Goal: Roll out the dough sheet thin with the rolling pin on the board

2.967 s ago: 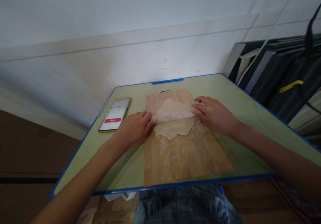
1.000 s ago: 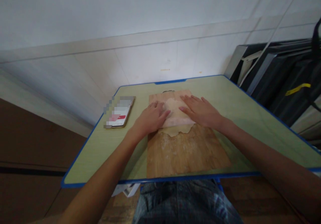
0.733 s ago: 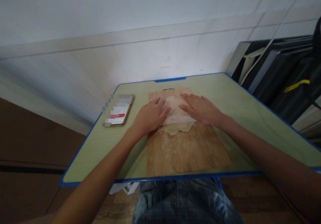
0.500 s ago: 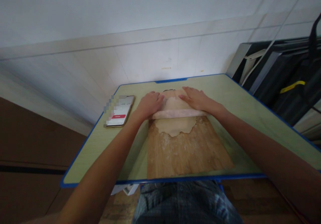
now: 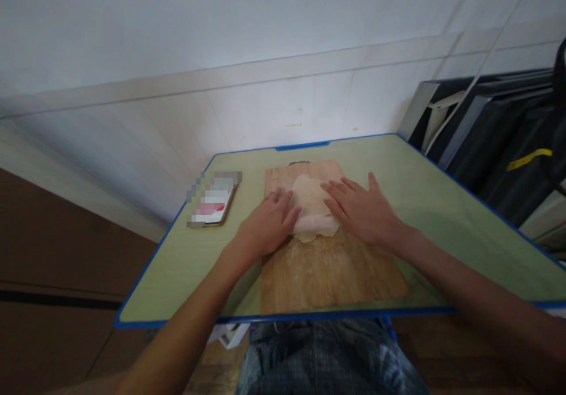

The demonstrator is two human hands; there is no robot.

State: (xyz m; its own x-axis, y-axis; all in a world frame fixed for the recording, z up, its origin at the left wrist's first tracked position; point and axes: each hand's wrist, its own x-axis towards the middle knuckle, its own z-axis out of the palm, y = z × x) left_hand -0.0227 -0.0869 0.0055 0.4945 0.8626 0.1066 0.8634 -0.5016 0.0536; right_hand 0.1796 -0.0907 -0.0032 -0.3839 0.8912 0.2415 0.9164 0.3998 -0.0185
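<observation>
A thin sheet of dough [image 5: 309,190] lies on a wooden board [image 5: 327,280], its edge uneven. Across the dough rests a pale rolling pin [image 5: 315,224], both of its ends hidden under my hands. My left hand [image 5: 269,221] lies over the pin's left end, fingers stretched forward toward the dough's left side. Over the right end is the palm of my right hand [image 5: 362,209], its fingers spread and their tips near the dough's right edge. Neither hand wraps its fingers round the pin.
A phone [image 5: 214,200] lies to the left on the light green table [image 5: 186,271], which has a blue rim. Behind it stands a white wall [image 5: 265,112]. Dark flat panels or cases [image 5: 495,118] lean beyond the table's right edge.
Both hands and the rolling pin have come back toward me over the dough. More of the board's far end shows, and the right hand's fingers are spread wider.
</observation>
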